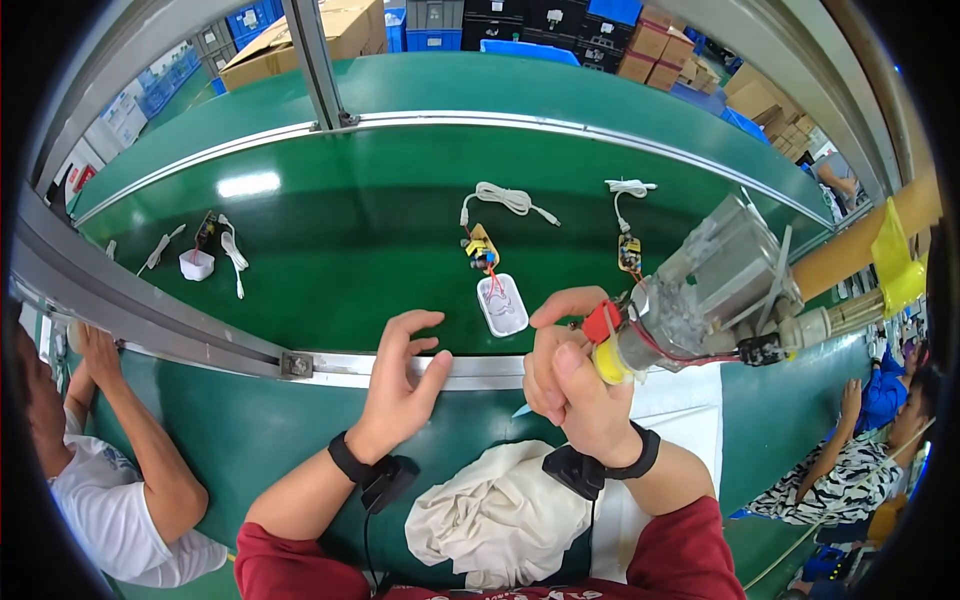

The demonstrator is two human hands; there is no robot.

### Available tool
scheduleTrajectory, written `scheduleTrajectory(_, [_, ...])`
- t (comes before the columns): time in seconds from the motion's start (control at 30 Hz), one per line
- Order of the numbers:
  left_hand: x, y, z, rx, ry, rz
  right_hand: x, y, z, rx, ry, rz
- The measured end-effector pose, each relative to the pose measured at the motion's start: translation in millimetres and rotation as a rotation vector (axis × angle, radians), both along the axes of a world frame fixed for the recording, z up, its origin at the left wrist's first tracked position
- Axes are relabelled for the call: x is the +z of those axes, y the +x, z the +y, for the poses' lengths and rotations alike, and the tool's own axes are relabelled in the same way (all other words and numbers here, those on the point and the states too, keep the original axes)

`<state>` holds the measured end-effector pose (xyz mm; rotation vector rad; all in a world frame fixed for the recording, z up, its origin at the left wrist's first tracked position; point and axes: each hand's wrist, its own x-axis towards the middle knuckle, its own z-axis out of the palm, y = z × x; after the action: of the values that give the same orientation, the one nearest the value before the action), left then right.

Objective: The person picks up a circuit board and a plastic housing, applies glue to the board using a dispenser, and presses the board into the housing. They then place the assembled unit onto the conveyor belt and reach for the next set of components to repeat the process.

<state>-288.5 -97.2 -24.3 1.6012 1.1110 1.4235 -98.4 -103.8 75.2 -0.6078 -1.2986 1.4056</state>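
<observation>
My left hand [402, 375] hovers over the metal rail at the near edge of the green belt, open, its fingers curved apart. My right hand [580, 385] is closed beside the yellow-ringed end of a clear cylindrical device [710, 275] with a red part and wires. That device covers some of the fingers, so what they grip is hidden. Between my hands, a white plastic shell [503, 306] lies on the belt with its hollow side up and glossy lines inside. Red wires join it to a small circuit board [482, 250], and a white coiled cable [505, 199] lies beyond.
Another board [629, 253] with a cable lies to the right, and a white shell [197, 264] with board and cable to the left. A cream cloth [500, 515] is bunched before me. A metal post [315, 65] rises behind the belt. People sit on both sides.
</observation>
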Motion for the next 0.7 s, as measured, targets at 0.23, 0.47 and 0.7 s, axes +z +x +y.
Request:
scheduleTrajectory(0.23, [-16.4,-18.2,6.2,-0.161,-0.155,-0.122,-10.8,-6.9,4.3,0.023,-0.028,0.093])
scheduleTrajectory(0.47, [-20.7,-34.5,10.5,-0.174,-0.196,-0.132,-14.5,-25.7,9.2,-0.003,-0.021,0.065])
scheduleTrajectory(0.7, [-27.4,-46.6,11.9,-0.146,-0.192,-0.160,-21.5,-37.9,12.3,0.001,0.021,-0.018])
